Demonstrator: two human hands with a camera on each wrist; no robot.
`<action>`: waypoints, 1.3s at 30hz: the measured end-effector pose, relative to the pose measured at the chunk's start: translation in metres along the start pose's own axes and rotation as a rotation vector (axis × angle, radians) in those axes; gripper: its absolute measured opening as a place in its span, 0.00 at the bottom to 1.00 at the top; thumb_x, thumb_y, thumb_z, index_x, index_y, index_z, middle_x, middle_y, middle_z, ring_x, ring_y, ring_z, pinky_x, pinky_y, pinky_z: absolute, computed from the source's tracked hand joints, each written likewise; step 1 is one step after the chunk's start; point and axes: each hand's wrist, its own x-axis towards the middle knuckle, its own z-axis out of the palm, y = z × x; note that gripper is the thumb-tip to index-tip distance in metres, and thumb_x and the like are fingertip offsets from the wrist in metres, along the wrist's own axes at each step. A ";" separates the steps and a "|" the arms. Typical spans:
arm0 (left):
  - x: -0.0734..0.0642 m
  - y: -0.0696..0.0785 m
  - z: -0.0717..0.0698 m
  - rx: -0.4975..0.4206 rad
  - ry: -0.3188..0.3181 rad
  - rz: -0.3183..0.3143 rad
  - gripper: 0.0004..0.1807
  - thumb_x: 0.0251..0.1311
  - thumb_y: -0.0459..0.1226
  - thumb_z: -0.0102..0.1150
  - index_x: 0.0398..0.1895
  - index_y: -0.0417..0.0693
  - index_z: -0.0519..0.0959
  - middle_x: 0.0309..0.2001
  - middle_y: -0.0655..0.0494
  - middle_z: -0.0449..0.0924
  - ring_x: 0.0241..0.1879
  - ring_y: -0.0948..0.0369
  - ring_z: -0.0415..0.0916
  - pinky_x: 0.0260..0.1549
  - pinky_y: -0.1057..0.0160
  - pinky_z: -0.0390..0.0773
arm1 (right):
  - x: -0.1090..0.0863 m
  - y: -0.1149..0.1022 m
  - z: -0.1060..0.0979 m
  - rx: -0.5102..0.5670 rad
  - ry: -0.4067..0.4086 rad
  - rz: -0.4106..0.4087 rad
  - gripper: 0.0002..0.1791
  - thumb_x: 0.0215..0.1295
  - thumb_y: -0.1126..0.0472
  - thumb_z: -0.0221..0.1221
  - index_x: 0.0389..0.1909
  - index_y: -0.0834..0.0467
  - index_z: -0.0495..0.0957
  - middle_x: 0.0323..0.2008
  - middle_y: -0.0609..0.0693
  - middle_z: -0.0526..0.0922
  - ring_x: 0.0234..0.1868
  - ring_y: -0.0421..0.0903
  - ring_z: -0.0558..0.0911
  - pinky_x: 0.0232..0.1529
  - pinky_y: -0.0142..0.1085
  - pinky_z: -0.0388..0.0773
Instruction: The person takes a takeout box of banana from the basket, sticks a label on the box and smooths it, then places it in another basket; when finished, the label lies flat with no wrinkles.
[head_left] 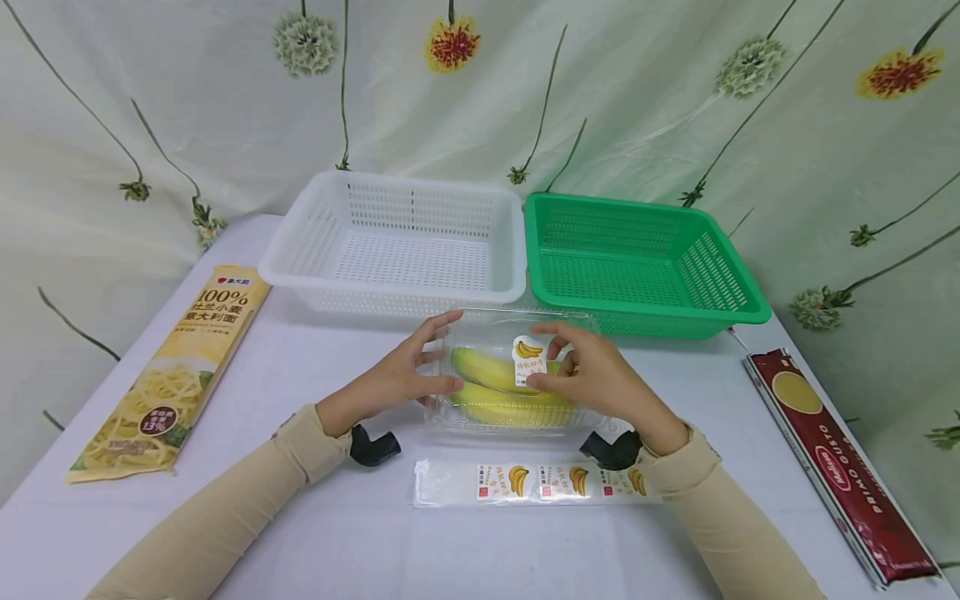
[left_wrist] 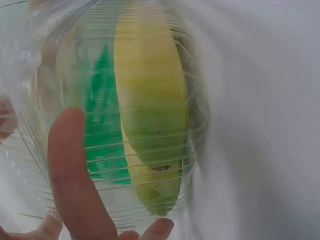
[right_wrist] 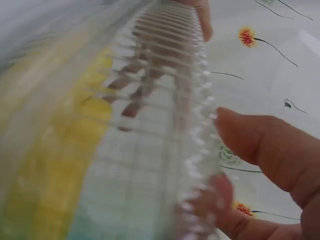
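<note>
A clear plastic clamshell box (head_left: 487, 421) lies on the table, with bananas (head_left: 510, 407) inside that are yellow with greenish ends. My left hand (head_left: 408, 367) grips its left end, thumb toward the front and fingers round the side; the left wrist view shows the thumb (left_wrist: 75, 175) against the ribbed plastic. A white label (head_left: 530, 367) with a banana picture sits on the lid. Over the lid's right part, my right hand (head_left: 592, 371) is bent, its thumb tip at the label's lower edge and its forefinger near the label's top.
In front of the box lies a strip of banana labels (head_left: 528, 483). Behind stand a white basket (head_left: 397, 296) and a green basket (head_left: 645, 317). A yellow spaghetti packet (head_left: 176, 358) lies at left, a dark red pasta packet (head_left: 840, 467) at right. A flowered cloth (head_left: 615, 75) hangs behind.
</note>
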 end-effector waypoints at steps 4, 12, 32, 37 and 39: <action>0.000 0.001 0.000 -0.010 -0.002 -0.001 0.55 0.66 0.34 0.71 0.89 0.58 0.48 0.86 0.34 0.38 0.80 0.26 0.48 0.35 0.51 0.86 | -0.007 0.002 -0.019 0.095 -0.090 -0.064 0.35 0.69 0.67 0.72 0.74 0.66 0.72 0.53 0.62 0.79 0.36 0.48 0.82 0.38 0.36 0.83; 0.000 0.002 -0.002 -0.027 -0.007 -0.018 0.56 0.66 0.34 0.71 0.90 0.59 0.47 0.86 0.34 0.37 0.80 0.25 0.49 0.35 0.51 0.86 | -0.026 0.013 -0.072 0.132 -0.041 -0.250 0.24 0.76 0.72 0.63 0.70 0.72 0.72 0.65 0.62 0.78 0.46 0.45 0.84 0.40 0.36 0.86; 0.001 0.001 -0.002 -0.065 -0.032 -0.035 0.57 0.65 0.34 0.68 0.90 0.61 0.43 0.86 0.35 0.33 0.81 0.28 0.48 0.35 0.53 0.84 | -0.048 0.079 -0.139 0.546 0.604 -0.251 0.16 0.76 0.75 0.59 0.61 0.65 0.84 0.53 0.53 0.88 0.34 0.44 0.83 0.31 0.29 0.80; 0.001 0.001 -0.002 -0.071 -0.032 -0.035 0.57 0.65 0.35 0.68 0.90 0.61 0.43 0.86 0.34 0.32 0.78 0.29 0.56 0.34 0.55 0.84 | -0.047 0.102 -0.147 0.658 0.826 -0.270 0.13 0.75 0.73 0.61 0.56 0.69 0.86 0.45 0.56 0.89 0.27 0.44 0.80 0.26 0.27 0.77; 0.001 0.000 -0.002 -0.078 -0.030 -0.040 0.57 0.65 0.35 0.69 0.90 0.61 0.44 0.86 0.35 0.32 0.74 0.32 0.63 0.33 0.56 0.84 | -0.049 0.111 -0.150 0.681 0.910 -0.252 0.12 0.74 0.72 0.63 0.54 0.69 0.86 0.44 0.56 0.89 0.25 0.44 0.78 0.24 0.26 0.75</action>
